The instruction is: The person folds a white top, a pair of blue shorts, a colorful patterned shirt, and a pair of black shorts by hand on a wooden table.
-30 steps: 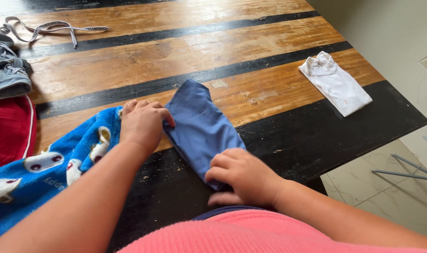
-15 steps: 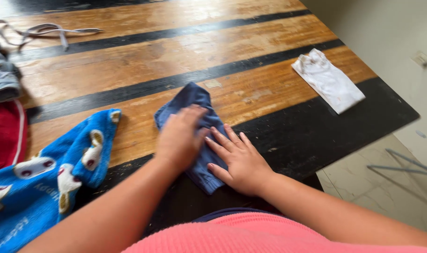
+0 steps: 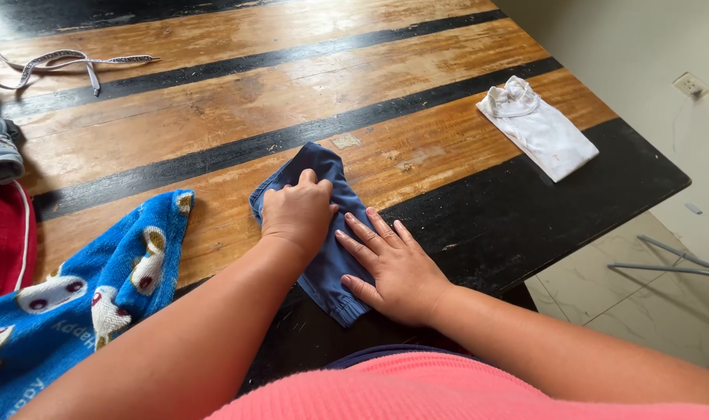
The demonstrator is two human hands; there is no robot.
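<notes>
Both hands rest released on the folded blue cloth [image 3: 329, 233] on the counter [image 3: 238, 101]: left hand [image 3: 296, 214] flat, right hand [image 3: 389, 264] flat beside it, grasping nothing.

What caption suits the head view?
Both hands, left and right, press flat on a folded blue garment on a striped wooden table.

Two bare arms and a pink top

The left hand [image 3: 296, 214] and right hand [image 3: 393, 268] wear no gloves, rings or watch. Both arms are bare, with no sleeves showing. The pink top [image 3: 448, 393] looks soft and ribbed. A thin dark blue band [image 3: 370, 355] peeks out by it.
</notes>
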